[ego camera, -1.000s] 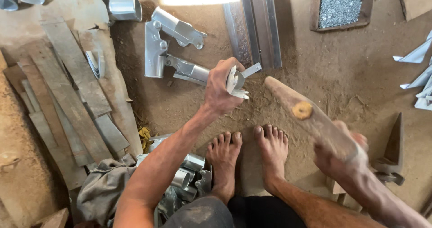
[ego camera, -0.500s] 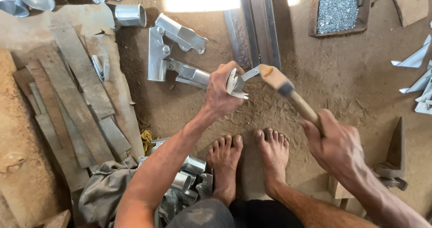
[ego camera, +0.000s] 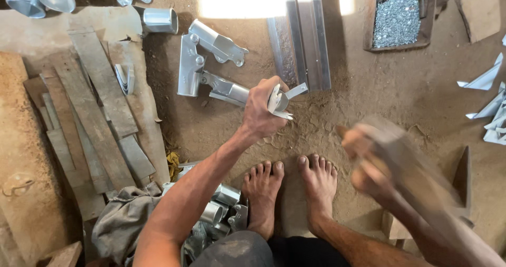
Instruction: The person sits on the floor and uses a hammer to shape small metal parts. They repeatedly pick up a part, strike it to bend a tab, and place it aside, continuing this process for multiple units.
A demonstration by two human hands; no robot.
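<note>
Galvanised sheet-metal bracket [ego camera: 282,98] sits clamped in the left hand [ego camera: 261,111] above the dirt floor [ego camera: 337,119], its flat tab pointing up and right. Half a second ago the wooden mallet [ego camera: 400,161] met it; now the right hand [ego camera: 369,175], gripping that mallet, blurs back lower right.

The scene is being viewed through a single head-worn camera, and it is being pointed almost straight down. The bare feet [ego camera: 290,193] are being kept low in the middle of the frame, so the ground just ahead of them is being seen from close by. Farther out from the feet, the steel rail [ego camera: 303,35] is being cut off by the top edge. Beside the feet, both forearms are being caught entering from the bottom edge.
</note>
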